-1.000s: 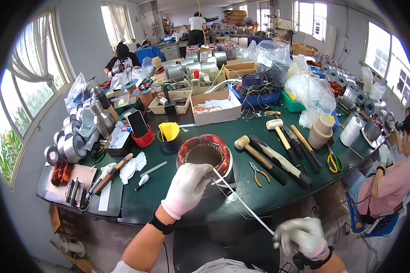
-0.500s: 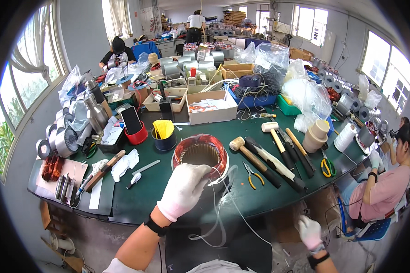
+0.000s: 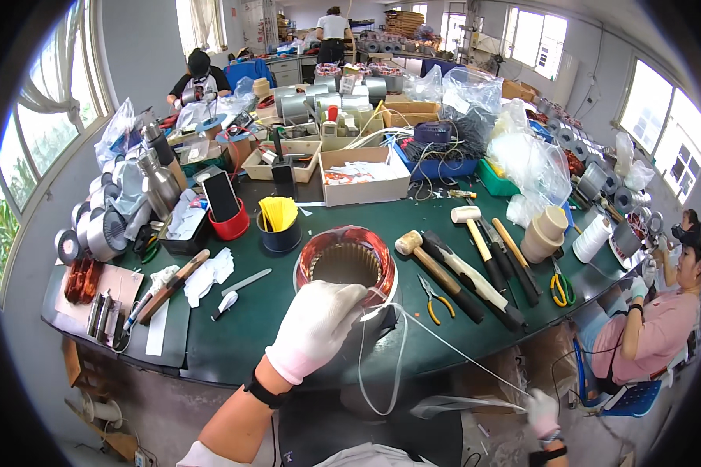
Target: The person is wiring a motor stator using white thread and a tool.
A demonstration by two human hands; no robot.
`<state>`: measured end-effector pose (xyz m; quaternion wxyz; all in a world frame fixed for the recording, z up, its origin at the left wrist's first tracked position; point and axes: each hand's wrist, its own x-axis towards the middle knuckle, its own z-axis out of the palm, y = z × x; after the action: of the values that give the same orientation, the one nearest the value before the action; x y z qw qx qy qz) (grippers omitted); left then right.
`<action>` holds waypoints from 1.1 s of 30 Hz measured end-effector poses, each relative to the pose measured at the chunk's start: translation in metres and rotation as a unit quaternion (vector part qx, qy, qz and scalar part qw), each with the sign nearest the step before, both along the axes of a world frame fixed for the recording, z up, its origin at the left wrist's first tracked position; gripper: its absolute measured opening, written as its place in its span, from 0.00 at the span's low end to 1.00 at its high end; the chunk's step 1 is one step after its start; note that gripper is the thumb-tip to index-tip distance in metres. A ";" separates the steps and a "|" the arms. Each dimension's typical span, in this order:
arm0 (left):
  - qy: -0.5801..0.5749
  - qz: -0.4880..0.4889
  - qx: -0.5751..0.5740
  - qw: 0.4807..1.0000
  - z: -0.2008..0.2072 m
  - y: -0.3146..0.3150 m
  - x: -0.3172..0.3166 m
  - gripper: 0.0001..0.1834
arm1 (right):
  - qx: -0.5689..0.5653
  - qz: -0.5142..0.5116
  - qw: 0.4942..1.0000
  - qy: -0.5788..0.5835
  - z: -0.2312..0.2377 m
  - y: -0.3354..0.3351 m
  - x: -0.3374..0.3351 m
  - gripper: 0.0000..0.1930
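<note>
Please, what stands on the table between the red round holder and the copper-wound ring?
In the head view, a dark round cup holding yellow strips stands between the red round holder and the copper-wound ring.

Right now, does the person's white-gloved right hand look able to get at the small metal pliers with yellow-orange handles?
Probably yes: the pliers lie uncovered on the green tabletop. But the right hand seems to hold a thin white cord, so its grip may need freeing first.

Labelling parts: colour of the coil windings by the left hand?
The coil windings are reddish copper; the head view shows them best.
</note>
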<state>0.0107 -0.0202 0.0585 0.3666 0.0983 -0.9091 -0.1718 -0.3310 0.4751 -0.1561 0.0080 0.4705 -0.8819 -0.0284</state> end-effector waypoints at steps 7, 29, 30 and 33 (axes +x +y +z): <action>-0.032 0.014 0.053 0.998 -0.002 -0.010 0.009 0.19 | 0.373 -0.245 0.895 0.000 -0.095 0.371 -0.072 0.18; 0.084 0.045 -0.066 0.993 -0.037 0.007 -0.012 0.16 | -0.052 0.076 0.973 -0.212 0.148 -0.188 0.069 0.12; 0.073 0.027 -0.068 0.995 -0.033 0.004 -0.009 0.15 | -0.035 0.043 0.975 -0.213 0.150 -0.189 0.070 0.12; 0.103 0.048 -0.104 0.988 -0.040 0.003 -0.010 0.12 | -0.010 0.011 0.975 -0.223 0.162 -0.221 0.080 0.13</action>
<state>0.0003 -0.0170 0.0184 0.4743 0.0847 -0.8736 -0.0683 -0.2507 0.2545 0.0063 -0.1840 0.4749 -0.8562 0.0865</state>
